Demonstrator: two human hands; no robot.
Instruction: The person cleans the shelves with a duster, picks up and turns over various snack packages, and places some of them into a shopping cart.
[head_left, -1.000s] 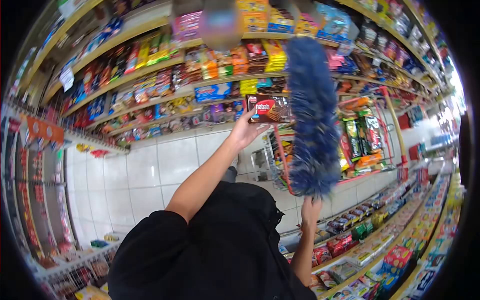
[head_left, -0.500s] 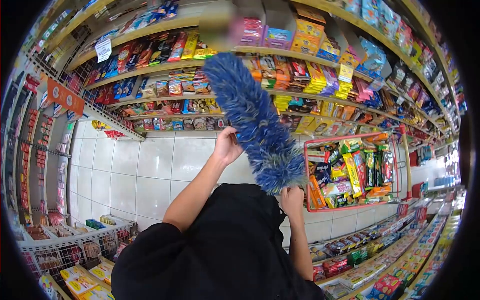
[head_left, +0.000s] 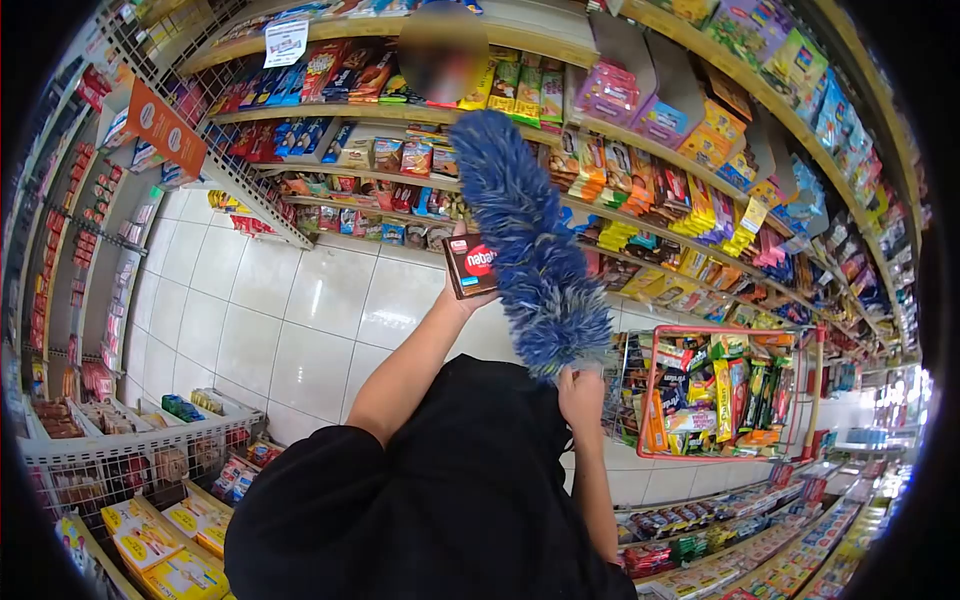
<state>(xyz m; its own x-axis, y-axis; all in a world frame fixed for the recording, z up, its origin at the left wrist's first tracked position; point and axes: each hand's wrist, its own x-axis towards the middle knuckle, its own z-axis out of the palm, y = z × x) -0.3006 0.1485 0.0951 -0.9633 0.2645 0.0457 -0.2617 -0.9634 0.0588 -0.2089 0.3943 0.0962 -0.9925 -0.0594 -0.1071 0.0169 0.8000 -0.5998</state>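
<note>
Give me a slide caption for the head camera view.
In a shop aisle, the left hand holds a Nabati wafer box beside a blue duster gripped by the right hand, before snack shelves.

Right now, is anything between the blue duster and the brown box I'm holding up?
Nothing visible. The duster, held in the right hand, overlaps the right edge of the box in the left hand, with no gap showing; snack shelves stand behind both.

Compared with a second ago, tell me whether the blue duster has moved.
Yes. The blue duster, in the right hand, stood upright across the left edge of the red wire basket; now it leans left, clear of it.
</note>
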